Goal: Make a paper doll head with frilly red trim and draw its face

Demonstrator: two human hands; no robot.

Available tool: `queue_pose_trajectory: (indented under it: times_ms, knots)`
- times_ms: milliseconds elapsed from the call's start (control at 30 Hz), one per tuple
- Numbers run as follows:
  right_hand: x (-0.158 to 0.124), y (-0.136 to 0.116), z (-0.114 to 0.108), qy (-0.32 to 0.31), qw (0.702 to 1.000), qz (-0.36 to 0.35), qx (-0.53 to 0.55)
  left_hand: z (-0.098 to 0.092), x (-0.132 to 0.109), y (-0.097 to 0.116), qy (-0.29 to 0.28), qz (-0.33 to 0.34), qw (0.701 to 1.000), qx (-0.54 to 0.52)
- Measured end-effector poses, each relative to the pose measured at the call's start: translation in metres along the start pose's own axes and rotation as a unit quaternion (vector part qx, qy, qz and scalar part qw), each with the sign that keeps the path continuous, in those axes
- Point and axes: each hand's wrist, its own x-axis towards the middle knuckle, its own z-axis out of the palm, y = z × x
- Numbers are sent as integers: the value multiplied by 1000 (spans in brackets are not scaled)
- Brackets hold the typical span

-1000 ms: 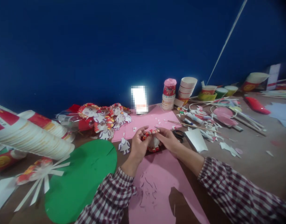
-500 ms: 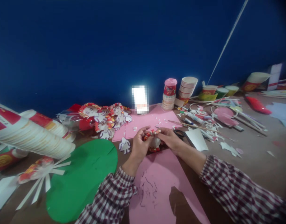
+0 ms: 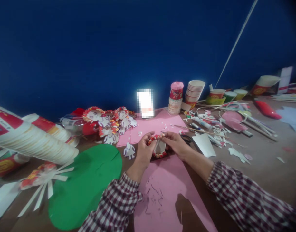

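Observation:
Between my two hands is a small paper-cup craft piece (image 3: pixel 160 147), with a pale round middle and a curled red, yellow and white rim. My left hand (image 3: pixel 147 146) grips its left side, thumb on the front. My right hand (image 3: pixel 175 143) pinches the upper right of the rim. Below it lies a pink paper sheet (image 3: pixel 159 183) with dark marks and a cut-out gap. Beside my left wrist rests a white paper figure cutout (image 3: pixel 129 150). Several finished-looking paper dolls (image 3: pixel 109 120) with curled red-and-yellow rims are heaped farther back on the left.
A green paper shape (image 3: pixel 87 183) and leaning stacked paper cups (image 3: pixel 39 145) occupy the left. Behind my right hand are scissors (image 3: pixel 186 139). Pens, sticks and paper scraps (image 3: pixel 210 129) spread to the right. Upright cup stacks (image 3: pixel 195 91) stand near the blue wall (image 3: pixel 114 48).
The craft piece has tilted in my fingers, so more of its round pale middle and lower curled rim shows. Both hands stay in nearly the same place.

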Motion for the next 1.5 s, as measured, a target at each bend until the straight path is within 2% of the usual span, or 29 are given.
queue_pose_trajectory:
  times_ms: [433,767,933,1067,1267,1500]
  knots:
    - [-1,2,0,-4,1000,5,2,-2,0,3,-22,-7,1000,-19]
    - [1,5,0,-8,1000,5,-11,4,-3,8,16,-4,999,32]
    - [3,10,1,-23,1000,-18,8,4,-2,9,11,-28,1000,1]
    - [5,12,1,-28,999,-36,17,2,0,6,20,-21,1000,3]
    - [3,10,1,-26,999,-31,5,0,0,4,21,-6,999,34]
    - [4,10,0,-21,1000,-18,8,1,0,4,15,-5,1000,16]
